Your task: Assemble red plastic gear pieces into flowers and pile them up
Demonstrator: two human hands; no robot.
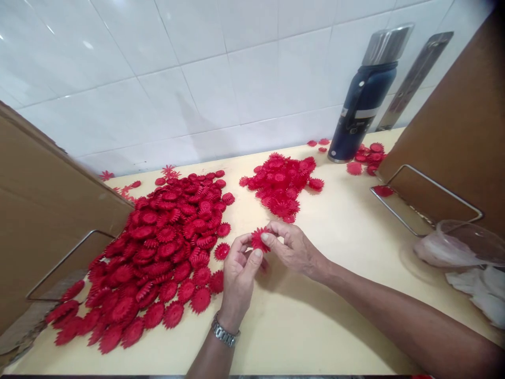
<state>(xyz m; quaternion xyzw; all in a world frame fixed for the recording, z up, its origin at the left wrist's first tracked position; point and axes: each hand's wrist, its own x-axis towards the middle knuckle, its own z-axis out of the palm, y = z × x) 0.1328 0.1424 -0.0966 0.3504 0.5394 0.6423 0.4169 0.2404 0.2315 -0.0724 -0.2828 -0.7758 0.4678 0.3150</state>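
Note:
Both my hands meet over the middle of the cream table. My left hand, with a metal watch on its wrist, and my right hand pinch the same small red plastic flower piece between thumbs and fingertips. A large heap of red flower pieces lies just left of my hands. A smaller heap of red flower pieces sits beyond them.
A dark blue bottle stands at the back right, with a few red pieces beside it. Cardboard panels with metal frames stand at the left and right. A clear plastic bag and white cloth lie at the right edge. White tiled wall behind.

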